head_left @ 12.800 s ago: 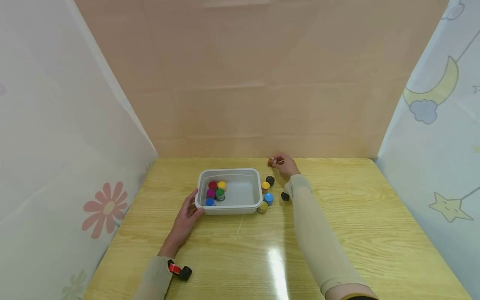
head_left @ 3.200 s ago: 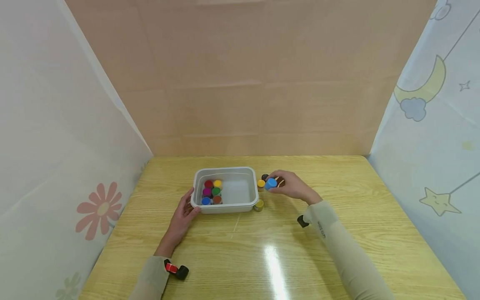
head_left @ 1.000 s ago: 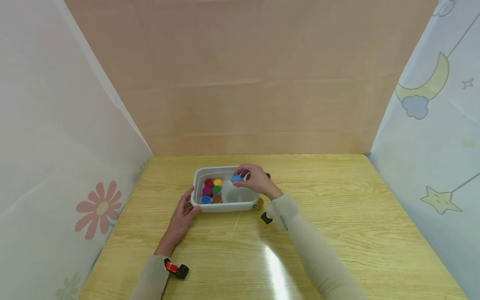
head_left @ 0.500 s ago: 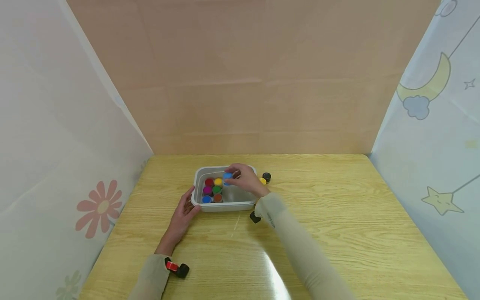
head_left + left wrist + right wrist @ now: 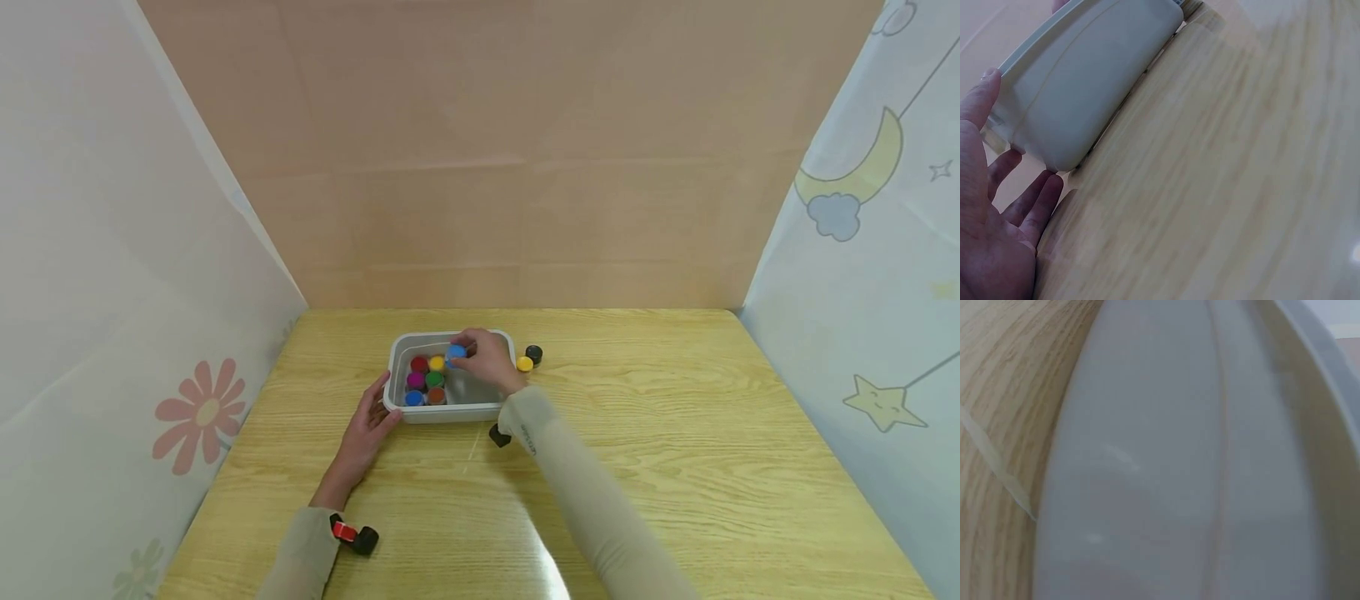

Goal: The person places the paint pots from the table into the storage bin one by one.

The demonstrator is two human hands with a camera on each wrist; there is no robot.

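Observation:
In the head view, my right hand pinches a small paint pot with a light blue lid between thumb and fingers. It holds the pot over the white plastic tray, just right of a yellow-lidded pot. Red, magenta, green, blue and brown-orange lidded pots stand in the tray's left part, in two columns. My left hand grips the tray's front left corner. The left wrist view shows its thumb at the rim and fingers touching the wall. Only the tray's wall fills the right wrist view, without the hand.
To the right of the tray, a black-lidded pot and another yellow-lidded pot stand on the wooden table. A brown sheet closes off the back, and patterned white panels flank both sides.
Since earlier, the brown-orange pot has entered the tray. My right hand has lifted the light blue pot from the table and carried it left over the tray. My left hand stays put.

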